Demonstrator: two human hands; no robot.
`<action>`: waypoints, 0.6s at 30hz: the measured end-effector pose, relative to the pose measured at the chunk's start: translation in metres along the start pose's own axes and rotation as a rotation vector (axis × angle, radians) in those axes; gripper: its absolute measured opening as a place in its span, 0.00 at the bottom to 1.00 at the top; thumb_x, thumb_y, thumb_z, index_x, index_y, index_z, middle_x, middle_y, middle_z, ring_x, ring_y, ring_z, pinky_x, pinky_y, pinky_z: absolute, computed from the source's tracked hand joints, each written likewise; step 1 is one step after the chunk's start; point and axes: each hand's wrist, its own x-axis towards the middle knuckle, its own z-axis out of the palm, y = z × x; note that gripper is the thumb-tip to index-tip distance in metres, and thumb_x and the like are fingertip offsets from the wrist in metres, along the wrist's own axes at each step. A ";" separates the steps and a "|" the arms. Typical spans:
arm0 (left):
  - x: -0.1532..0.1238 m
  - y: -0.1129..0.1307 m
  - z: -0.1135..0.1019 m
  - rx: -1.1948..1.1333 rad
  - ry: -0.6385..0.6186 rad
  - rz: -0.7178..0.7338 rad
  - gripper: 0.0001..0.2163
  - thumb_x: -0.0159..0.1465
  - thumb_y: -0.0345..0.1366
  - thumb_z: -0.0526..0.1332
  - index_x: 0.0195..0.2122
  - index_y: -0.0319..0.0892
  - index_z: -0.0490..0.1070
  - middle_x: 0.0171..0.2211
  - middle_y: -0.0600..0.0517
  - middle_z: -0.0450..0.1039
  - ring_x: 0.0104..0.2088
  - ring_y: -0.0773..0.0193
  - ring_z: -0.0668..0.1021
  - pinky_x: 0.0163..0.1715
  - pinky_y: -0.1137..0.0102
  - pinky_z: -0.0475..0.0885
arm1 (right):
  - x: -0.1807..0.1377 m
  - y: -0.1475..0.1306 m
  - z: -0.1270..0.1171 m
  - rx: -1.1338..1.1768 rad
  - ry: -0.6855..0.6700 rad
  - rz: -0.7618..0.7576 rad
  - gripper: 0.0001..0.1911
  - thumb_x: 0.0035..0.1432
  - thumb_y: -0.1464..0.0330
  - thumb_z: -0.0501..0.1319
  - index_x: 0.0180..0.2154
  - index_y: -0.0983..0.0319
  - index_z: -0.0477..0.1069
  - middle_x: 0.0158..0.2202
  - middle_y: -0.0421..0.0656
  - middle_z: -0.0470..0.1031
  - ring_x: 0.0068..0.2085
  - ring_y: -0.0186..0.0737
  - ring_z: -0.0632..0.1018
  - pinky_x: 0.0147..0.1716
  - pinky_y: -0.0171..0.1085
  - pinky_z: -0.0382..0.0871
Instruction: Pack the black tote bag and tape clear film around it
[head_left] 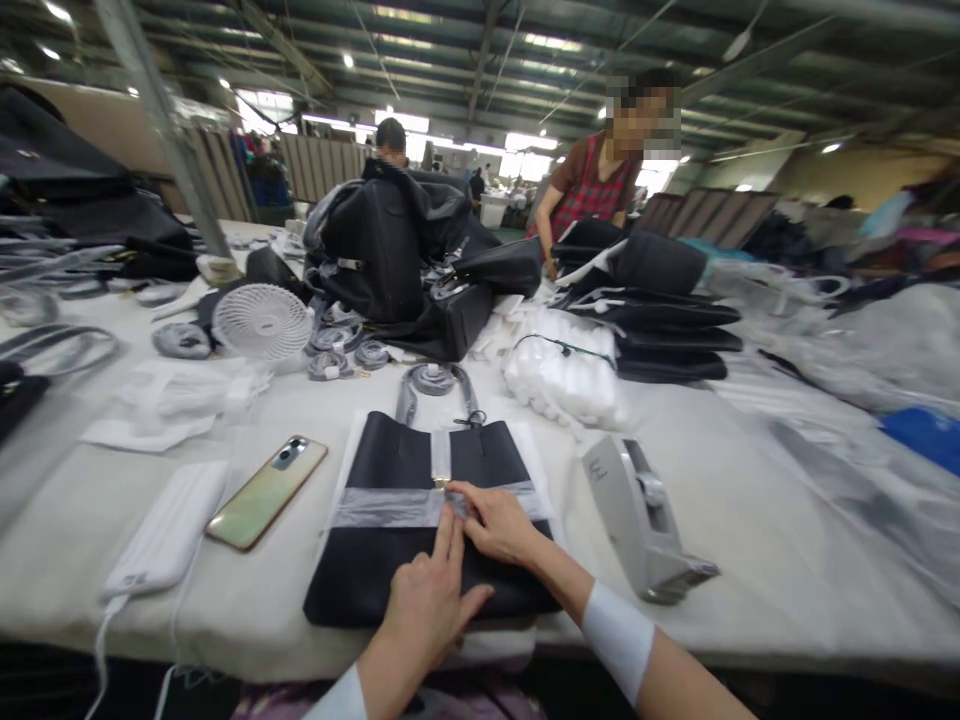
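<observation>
A black handbag (360,575) lies flat in front of me, with a clear-film-covered band (375,507) across its middle. A film-wrapped strap (441,452) runs down from its top edge to a small gold clasp (441,482). My left hand (431,590) rests on the bag, index and middle fingers stretched up to the band just below the clasp, thumb spread. My right hand (499,522) is at the clasp from the right, index fingertip touching it and the other fingers bent; what lies under them is hidden. The wrapped handle (405,395) loops beyond the bag's top.
A grey tape dispenser (626,515) stands to the right. Left are a phone (270,490), a white power bank (169,525) with cable, and a white fan (262,322). Black bags (390,250) are heaped behind, beside a white wrapped bundle (562,365). A co-worker (592,180) stands across the table.
</observation>
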 end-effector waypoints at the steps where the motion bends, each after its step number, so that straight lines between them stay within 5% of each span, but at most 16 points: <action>1: -0.001 0.000 0.003 0.018 0.009 0.005 0.32 0.65 0.48 0.56 0.65 0.37 0.54 0.66 0.33 0.48 0.32 0.52 0.80 0.27 0.59 0.78 | -0.002 -0.002 0.000 0.006 0.025 0.016 0.25 0.50 0.73 0.57 0.52 0.58 0.71 0.31 0.41 0.79 0.32 0.40 0.76 0.35 0.35 0.64; 5: -0.002 -0.004 0.016 0.099 0.041 0.039 0.26 0.68 0.45 0.49 0.64 0.37 0.56 0.67 0.38 0.46 0.29 0.54 0.80 0.24 0.59 0.78 | -0.018 0.002 -0.023 0.052 0.230 0.137 0.19 0.53 0.66 0.60 0.49 0.57 0.74 0.31 0.39 0.79 0.29 0.35 0.75 0.32 0.32 0.66; 10: -0.003 -0.007 0.024 0.125 0.085 0.087 0.25 0.70 0.44 0.45 0.64 0.37 0.57 0.68 0.40 0.40 0.28 0.57 0.80 0.23 0.60 0.78 | -0.093 0.048 -0.110 0.025 0.757 0.513 0.26 0.61 0.53 0.48 0.44 0.63 0.76 0.44 0.49 0.78 0.42 0.44 0.75 0.43 0.40 0.67; 12: -0.004 -0.006 0.024 0.122 0.105 0.085 0.24 0.70 0.42 0.45 0.64 0.37 0.57 0.68 0.39 0.41 0.28 0.58 0.80 0.24 0.60 0.78 | -0.129 0.071 -0.138 0.015 0.869 0.681 0.29 0.57 0.50 0.49 0.39 0.66 0.78 0.39 0.52 0.79 0.42 0.50 0.75 0.42 0.44 0.66; 18: -0.004 -0.008 0.024 0.083 0.077 0.084 0.24 0.69 0.39 0.42 0.64 0.38 0.58 0.68 0.39 0.44 0.28 0.56 0.80 0.25 0.58 0.78 | -0.173 0.098 -0.135 0.199 0.689 0.862 0.25 0.51 0.49 0.60 0.22 0.65 0.75 0.23 0.46 0.76 0.31 0.46 0.76 0.34 0.42 0.68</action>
